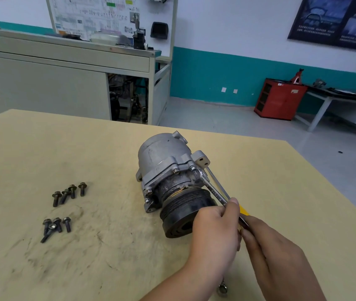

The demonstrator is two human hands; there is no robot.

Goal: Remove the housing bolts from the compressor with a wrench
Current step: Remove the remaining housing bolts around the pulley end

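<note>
The grey compressor lies on its side on the tan table, its black pulley facing me. My left hand grips the shaft of a steel wrench. The wrench head sits on a housing bolt at the compressor's right flange. My right hand holds the yellow handle of a screwdriver, whose shaft runs beside the wrench toward the mounting ear. Other bolts sit in the flange.
Two groups of several loose bolts lie on the table at the left. A metal ring end of a tool shows under my left wrist. A grey cabinet and a red cabinet stand beyond the table.
</note>
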